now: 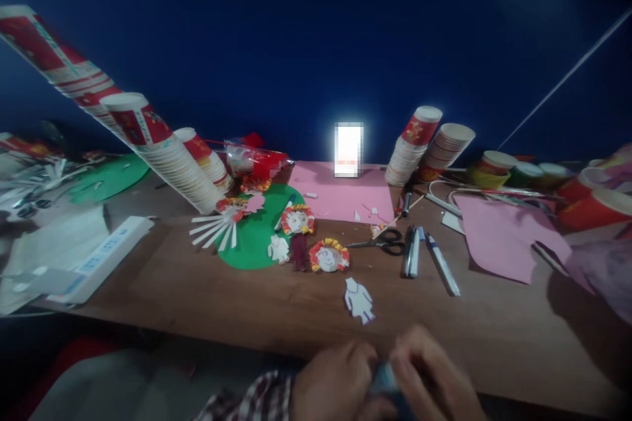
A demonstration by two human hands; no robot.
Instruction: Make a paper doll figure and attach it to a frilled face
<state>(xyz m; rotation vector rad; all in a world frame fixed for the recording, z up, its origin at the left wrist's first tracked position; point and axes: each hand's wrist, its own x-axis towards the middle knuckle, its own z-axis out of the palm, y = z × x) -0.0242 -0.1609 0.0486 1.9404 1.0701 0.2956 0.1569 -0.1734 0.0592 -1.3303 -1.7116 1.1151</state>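
Observation:
My left hand (333, 378) and my right hand (434, 375) meet at the bottom edge, below the table's front edge. Their fingers are curled together around a small bluish thing (388, 381) that I cannot make out; both hands are blurred. Just beyond them on the wooden table (197, 296) lies a small white paper figure cut-out (359, 301). Farther back are two round paper faces with red and yellow frills (328, 256) (297, 219), lying by a green paper disc (251, 240).
Black scissors (385, 241) and several markers (424, 256) lie right of centre. Pink paper sheets (340, 194) (503, 237), leaning stacks of paper cups (162, 158) (424, 145), a bright phone screen (348, 148), a white power strip (106, 256) and coloured cups (498, 168) crowd the table.

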